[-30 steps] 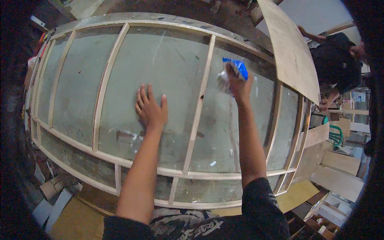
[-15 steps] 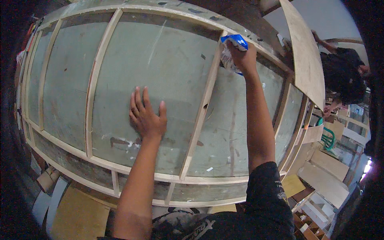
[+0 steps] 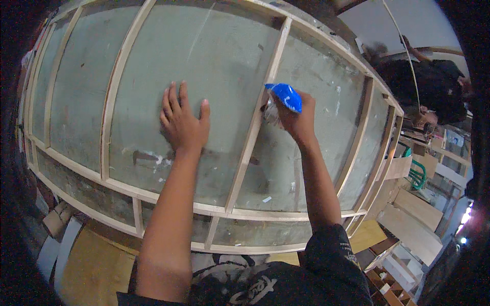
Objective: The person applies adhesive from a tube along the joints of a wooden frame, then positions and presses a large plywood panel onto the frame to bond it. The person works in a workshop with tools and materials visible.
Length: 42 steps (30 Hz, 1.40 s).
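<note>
My right hand [image 3: 301, 118] grips a blue and whitish plastic pouch [image 3: 287, 97], its lower end over a pale wooden crossbar [image 3: 252, 131]. Whether the pouch touches the bar is hard to tell. That bar belongs to a large wooden frame [image 3: 153, 196] lying on a grey-green work surface [image 3: 224, 76]. My left hand [image 3: 185, 125] rests palm down on this surface, left of the crossbar, with its fingers spread and nothing in it.
At the far right another person [image 3: 429, 84] in dark clothes holds a thin panel [image 3: 408, 51], seen edge-on. Boards [image 3: 413, 224] and a green coiled item [image 3: 418, 176] stand at right. A brown roll [image 3: 58, 219] lies lower left. Pale scraps [image 3: 267, 200] dot the surface.
My right hand has come nearer along the crossbar with the pouch. My left hand stays flat on the surface. The other person's panel has turned from showing its face to edge-on.
</note>
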Each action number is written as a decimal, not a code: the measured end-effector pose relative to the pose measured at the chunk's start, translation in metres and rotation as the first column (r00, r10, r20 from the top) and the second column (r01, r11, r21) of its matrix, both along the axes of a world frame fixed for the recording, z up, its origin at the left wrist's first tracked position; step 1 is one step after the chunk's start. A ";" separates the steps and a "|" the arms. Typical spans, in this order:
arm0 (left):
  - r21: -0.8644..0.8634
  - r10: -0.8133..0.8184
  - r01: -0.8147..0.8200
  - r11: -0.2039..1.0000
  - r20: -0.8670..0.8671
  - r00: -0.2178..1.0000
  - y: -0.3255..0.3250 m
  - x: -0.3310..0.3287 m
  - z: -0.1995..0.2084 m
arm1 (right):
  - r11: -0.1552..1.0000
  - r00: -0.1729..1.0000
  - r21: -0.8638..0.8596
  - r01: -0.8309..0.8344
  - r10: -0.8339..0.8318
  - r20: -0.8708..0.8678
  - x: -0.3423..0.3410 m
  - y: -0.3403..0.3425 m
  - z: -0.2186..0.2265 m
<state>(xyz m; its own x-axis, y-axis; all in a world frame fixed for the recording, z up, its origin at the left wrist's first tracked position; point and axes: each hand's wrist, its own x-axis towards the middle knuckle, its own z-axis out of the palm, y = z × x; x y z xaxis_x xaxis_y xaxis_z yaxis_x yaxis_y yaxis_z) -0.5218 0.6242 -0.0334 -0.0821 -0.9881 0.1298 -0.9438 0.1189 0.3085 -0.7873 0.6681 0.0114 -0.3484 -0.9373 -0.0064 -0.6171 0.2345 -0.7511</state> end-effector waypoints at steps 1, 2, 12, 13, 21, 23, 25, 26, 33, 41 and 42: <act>-0.003 0.000 0.000 1.000 -0.002 1.000 0.000 0.000 -0.001 | 0.997 0.999 0.079 0.015 -0.018 0.040 0.008 0.014 0.003; -0.012 -0.001 0.001 1.000 -0.006 1.000 0.001 0.001 -0.002 | 0.995 1.000 0.098 -0.002 -0.001 0.031 0.017 0.027 0.005; -0.142 -0.011 0.009 0.990 -0.014 1.000 0.003 0.002 -0.016 | 0.970 0.988 0.191 -0.151 0.144 0.054 0.087 0.151 0.019; -0.142 -0.014 0.012 0.990 -0.014 1.000 0.003 0.003 -0.017 | 0.980 0.990 0.145 -0.138 0.132 0.049 0.094 0.161 0.019; -0.242 -0.047 0.054 0.969 0.036 0.998 0.001 0.006 -0.033 | 0.805 0.874 0.369 -0.464 0.484 0.042 0.119 0.217 0.043; -0.253 -0.047 0.058 0.966 0.049 0.998 0.000 0.007 -0.036 | 0.724 0.810 0.411 -0.554 0.584 0.063 0.109 0.216 0.049; -0.259 -0.048 0.065 0.964 0.073 0.996 -0.001 0.007 -0.037 | 0.665 0.764 0.398 -0.631 0.621 0.174 0.089 0.213 0.050; -0.260 -0.043 0.063 0.964 0.082 0.996 -0.002 0.007 -0.038 | 0.653 0.746 0.362 -0.665 0.607 0.274 0.074 0.212 0.049; -0.251 -0.043 0.084 0.964 0.166 0.985 -0.005 0.011 -0.044 | 0.988 0.801 0.121 -0.096 0.005 0.598 0.011 0.253 0.021; -0.208 -0.080 0.111 0.972 0.150 0.985 -0.005 0.009 -0.040 | 0.869 0.209 0.185 0.459 -0.308 0.928 0.072 0.248 0.003; -0.212 -0.073 0.105 0.972 0.156 0.985 -0.003 0.007 -0.038 | 0.882 0.169 0.192 0.431 -0.288 0.943 0.083 0.245 0.008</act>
